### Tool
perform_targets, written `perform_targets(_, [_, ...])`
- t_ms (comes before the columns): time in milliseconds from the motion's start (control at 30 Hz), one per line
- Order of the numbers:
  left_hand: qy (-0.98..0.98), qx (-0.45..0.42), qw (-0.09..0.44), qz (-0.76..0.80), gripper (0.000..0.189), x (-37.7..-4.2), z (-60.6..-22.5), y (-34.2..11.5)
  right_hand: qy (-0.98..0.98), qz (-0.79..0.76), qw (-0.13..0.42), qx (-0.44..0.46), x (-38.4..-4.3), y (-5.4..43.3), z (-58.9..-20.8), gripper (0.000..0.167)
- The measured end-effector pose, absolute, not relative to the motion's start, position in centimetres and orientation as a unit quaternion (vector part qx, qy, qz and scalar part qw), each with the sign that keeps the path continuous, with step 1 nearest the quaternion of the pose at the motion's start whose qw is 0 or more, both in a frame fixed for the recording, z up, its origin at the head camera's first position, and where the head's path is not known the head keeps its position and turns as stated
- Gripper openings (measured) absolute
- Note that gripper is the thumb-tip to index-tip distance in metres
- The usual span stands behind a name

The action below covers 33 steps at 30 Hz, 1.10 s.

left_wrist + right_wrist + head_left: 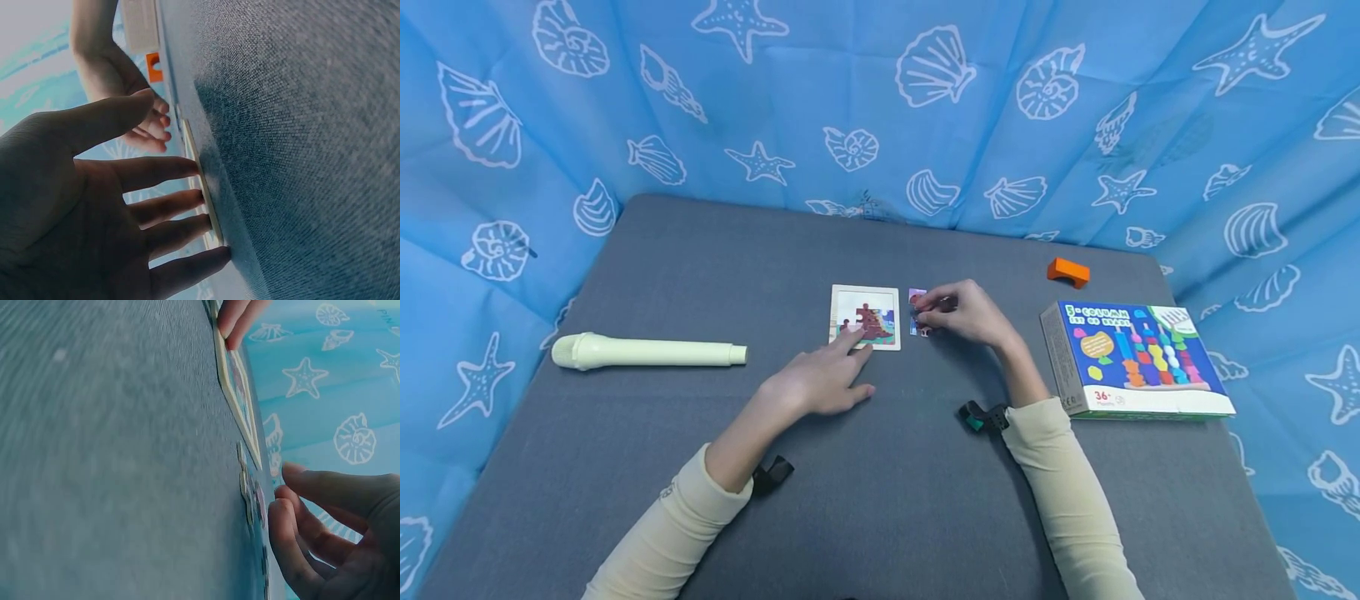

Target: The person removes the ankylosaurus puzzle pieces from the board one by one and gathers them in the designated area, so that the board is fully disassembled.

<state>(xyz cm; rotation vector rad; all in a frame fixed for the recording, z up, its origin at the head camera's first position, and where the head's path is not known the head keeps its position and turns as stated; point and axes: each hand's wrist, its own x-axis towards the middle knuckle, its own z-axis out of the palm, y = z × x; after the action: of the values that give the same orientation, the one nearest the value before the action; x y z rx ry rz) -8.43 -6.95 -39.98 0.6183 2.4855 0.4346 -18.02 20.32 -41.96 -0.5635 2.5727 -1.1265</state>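
Note:
A small square puzzle board [845, 302] with a light wooden rim lies mid-table, partly filled with a reddish-brown picture. My left hand [820, 379] touches its near edge with extended fingers; in the left wrist view the fingertips [194, 199] meet the rim. Just right of the board, several loose puzzle pieces [917, 327] lie on the table, also seen as thin puzzle pieces [245, 490] edge-on in the right wrist view. My right hand [967, 312] hovers close over them, fingers bent and thumb near the index finger, nothing visible between them. It partly hides the pieces from above.
To the left lies a pale yellow-green toy microphone [647, 352]. At right is a blue bead-set box [1142, 358], and behind it an orange arch block [1067, 272]. A blue shell-print curtain [880, 100] surrounds the grey table [880, 500].

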Motion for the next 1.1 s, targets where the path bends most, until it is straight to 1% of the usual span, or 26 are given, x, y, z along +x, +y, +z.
perform_targets(333, [0.921,0.226,0.278,0.156,0.075,-8.5,-40.0,-6.8,0.866,-0.422,0.155,-0.221,-18.5,17.4,-42.2,0.019])
perform_targets(567, [0.920,0.228,0.274,0.159,0.074,-8.5,-39.9,-7.0,0.853,-0.429,0.181,-0.237,-18.9,14.6,-42.6,0.019])
perform_targets(867, [0.914,0.236,0.283,0.170,0.073,-8.6,-40.2,-7.1,0.897,-0.364,0.152,-0.198,-19.1,12.2,-42.7,0.023])
perform_targets(1100, [0.911,0.245,0.282,0.175,0.073,-8.6,-40.0,-7.4,0.904,-0.337,0.164,-0.204,-19.5,11.7,-42.4,0.022])
